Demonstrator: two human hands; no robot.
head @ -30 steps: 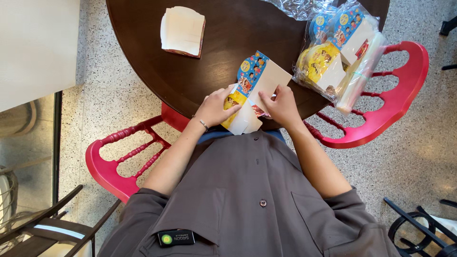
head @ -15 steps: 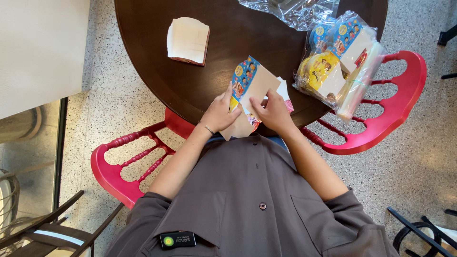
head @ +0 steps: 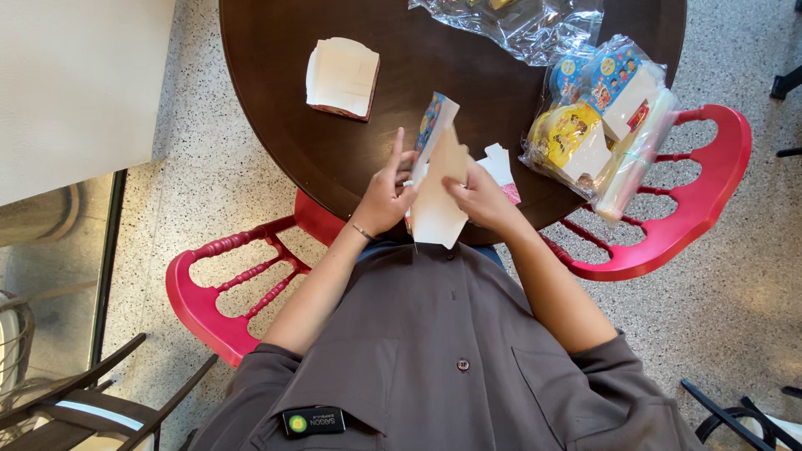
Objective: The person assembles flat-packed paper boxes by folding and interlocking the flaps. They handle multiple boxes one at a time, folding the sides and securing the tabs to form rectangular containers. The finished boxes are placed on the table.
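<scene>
Nearest to me is my grey shirt, and just past it the near edge of the round dark bench (head: 276,125), which I use as my landmark. At that near edge my two hands meet on a flat cardboard carton (head: 439,188), plain pale on the side facing me, with bright blue cartoon printing showing on its upper flap. It stands tilted up off the bench. My left hand (head: 386,196) has its grip closed on the carton's left edge, with the forefinger pointing straight up beside the flap. My right hand (head: 483,199) has its grip pinched on the right edge, fingers folded over the card. So the carton sits between both grips, touching each.

Just beside my right hand, lying flat on the bench, is a small white and pink piece of card (head: 501,167).

Further in, toward the left of the bench top, lies a stack of white folded blanks (head: 341,77) with a reddish underside.

At the bench's right rim a clear plastic bag (head: 597,125) holds more flat cartons, yellow and blue printed, partly overhanging a red chair (head: 702,200). At the far edge lies crumpled clear wrap (head: 518,21).
</scene>
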